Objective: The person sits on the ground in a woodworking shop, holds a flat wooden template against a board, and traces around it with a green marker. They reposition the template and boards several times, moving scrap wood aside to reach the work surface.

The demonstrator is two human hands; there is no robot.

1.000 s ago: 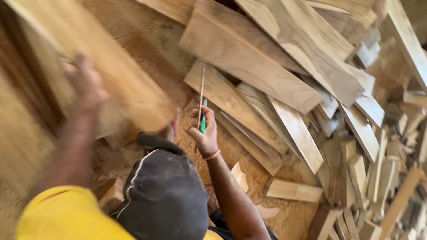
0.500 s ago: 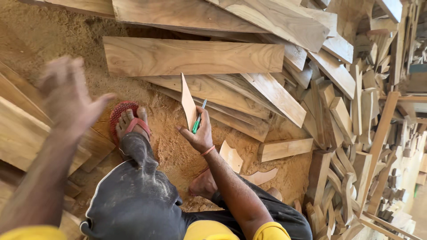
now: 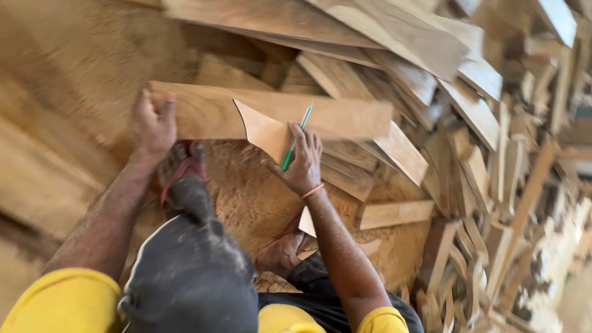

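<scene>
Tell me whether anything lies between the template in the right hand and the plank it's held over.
Nothing visible does. The right hand holds the thin template and a green pencil against the plank, with no scrap in between. The left hand grips the plank's far end, clear of the template.

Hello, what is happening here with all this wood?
A person sits on a sawdust floor among piled boards. The left hand grips the end of a plank. The right hand holds a green pencil and a curved wooden template against that plank.
</scene>
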